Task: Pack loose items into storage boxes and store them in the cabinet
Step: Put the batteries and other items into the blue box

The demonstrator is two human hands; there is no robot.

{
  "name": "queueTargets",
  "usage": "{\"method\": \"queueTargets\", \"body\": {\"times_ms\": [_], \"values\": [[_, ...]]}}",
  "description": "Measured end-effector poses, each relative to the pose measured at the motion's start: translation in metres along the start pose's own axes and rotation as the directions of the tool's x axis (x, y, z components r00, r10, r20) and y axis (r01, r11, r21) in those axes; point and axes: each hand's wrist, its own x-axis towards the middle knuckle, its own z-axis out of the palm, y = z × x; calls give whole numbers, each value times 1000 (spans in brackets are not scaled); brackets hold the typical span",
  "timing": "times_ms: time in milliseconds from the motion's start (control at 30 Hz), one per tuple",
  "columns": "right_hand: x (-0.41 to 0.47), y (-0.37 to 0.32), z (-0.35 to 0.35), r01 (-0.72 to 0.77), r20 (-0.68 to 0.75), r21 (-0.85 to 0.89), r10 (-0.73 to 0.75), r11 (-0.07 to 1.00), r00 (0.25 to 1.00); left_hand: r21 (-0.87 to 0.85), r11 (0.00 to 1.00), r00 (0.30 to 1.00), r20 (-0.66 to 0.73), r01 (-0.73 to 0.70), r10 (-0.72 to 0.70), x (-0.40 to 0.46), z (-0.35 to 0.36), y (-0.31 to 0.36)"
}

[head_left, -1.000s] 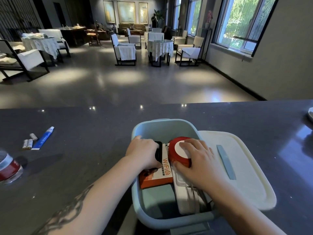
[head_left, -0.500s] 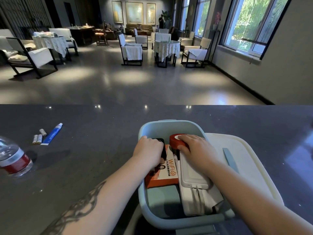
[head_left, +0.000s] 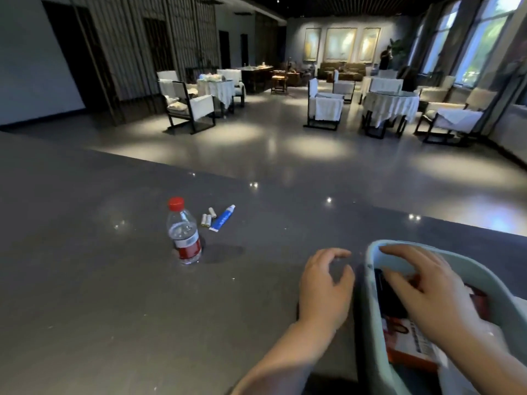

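we see a smooth, matt pale plastic storage box (head_left: pixel 370 280) on a polished, speckled stone-like counter (head_left: pixel 114 295). the bottle (head_left: pixel 184 233) is clear glossy plastic with a red cap. the orange box (head_left: pixel 413 349) looks like printed card.

Left hand (head_left: pixel 323 292) out of storage box (head_left: pixel 370 317), now over surface (head_left: pixel 114 309) just left of box rim, fingers loosely curled, holding nothing; earlier it rested on black item (head_left: pixel 387 295) inside box. Right hand (head_left: pixel 427 295) off red tape roll, now over box interior with fingers spread and relaxed. View swung left: water bottle (head_left: pixel 184 232), batteries (head_left: pixel 207 219) and blue tube (head_left: pixel 222 218) now near centre; box at right edge.
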Motion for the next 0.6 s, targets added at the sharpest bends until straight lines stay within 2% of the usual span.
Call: {"method": "queueTargets", "body": {"times_ms": [133,233,333,400,433,500,600], "values": [[19,-47,40,69,98,73,-76,995,992,39,999,998,-48,-25,27,5,-71,-24],[33,-76,72,103,187,89,-119,991,975,51,997,996,-81,49,-45,-11,-141,-64],[50,-104,105,100,242,109,-124,989,962,89,978,939,-308,189,-153,-18,-228,-109],[63,-119,124,87,260,122,-116,989,958,162,957,881,-451,240,-145,-5,-277,-126],[71,-128,138,76,273,120,-107,990,956,192,950,869,-478,246,-128,9,-300,-133],[88,-146,170,60,309,100,-89,993,947,227,949,884,-457,221,-97,41,-335,-143],[116,-166,214,45,363,64,-65,997,929,248,952,947,-305,178,-98,94,-356,-156]]}}
